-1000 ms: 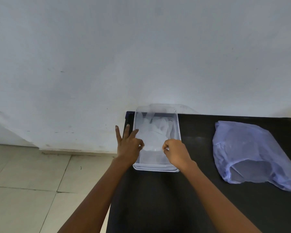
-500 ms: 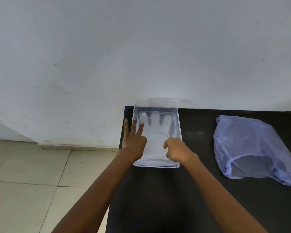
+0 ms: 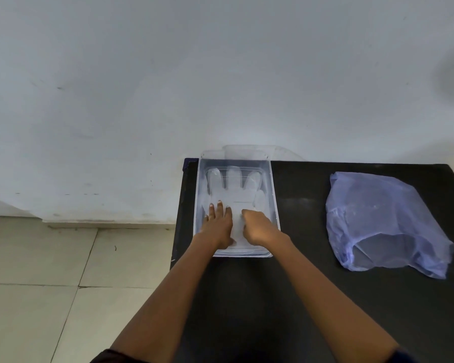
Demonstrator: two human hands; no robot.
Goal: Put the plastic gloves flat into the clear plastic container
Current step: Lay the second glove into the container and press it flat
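The clear plastic container [image 3: 274, 195] sits at the far left corner of the black table [image 3: 299, 284]. A translucent plastic glove [image 3: 233, 188] lies spread flat inside it, fingers pointing toward the wall. My left hand [image 3: 218, 224] rests palm down on the glove's near left part, fingers stretched out. My right hand [image 3: 258, 226] is curled beside it, fingertips pinched on the glove near its cuff. The cuff end is hidden under both hands.
A crumpled bluish plastic bag [image 3: 383, 221] lies on the table to the right. A clear lid [image 3: 247, 151] leans against the white wall behind the container. The table's left edge drops to a tiled floor [image 3: 63, 284].
The glove went from bunched up to spread flat in the container. My left hand moved from the container's left rim onto the glove. Both hands shifted slightly into the container.
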